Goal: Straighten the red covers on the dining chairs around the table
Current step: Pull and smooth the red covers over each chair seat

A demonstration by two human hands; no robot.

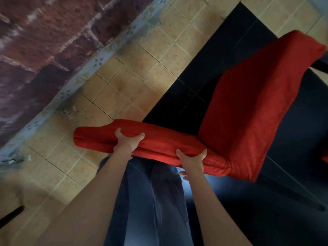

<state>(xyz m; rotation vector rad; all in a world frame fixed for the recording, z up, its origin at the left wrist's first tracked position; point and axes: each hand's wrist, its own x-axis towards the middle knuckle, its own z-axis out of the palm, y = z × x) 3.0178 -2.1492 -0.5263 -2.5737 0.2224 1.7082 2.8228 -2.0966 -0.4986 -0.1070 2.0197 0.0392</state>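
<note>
The floor (134, 71) of tan tiles fills the upper middle of the tilted view, and a red-brown brick wall (44, 41) with a pale patterned skirting rises along its upper left edge. A dark rug or dark patch of floor (221, 55) runs from the top right down toward the centre, and the dining chair stands over it, at the right of the view. Its red cover (252, 110) wraps the seat at the right and the chair back, which runs from there toward the left across the lower middle of the view. The top of the back looks bunched into a thick roll. One dark chair leg (292, 185) slants toward the lower right corner. The person's legs in blue trousers (154, 201) stand just behind the back. Both bare forearms reach up from the bottom edge. The left hand (126, 142) grips the rolled top edge of the cover near its left end, fingers curled over the fabric. The right hand (192, 161) grips the same edge nearer the seat, thumb and fingers clamped round the roll.
</note>
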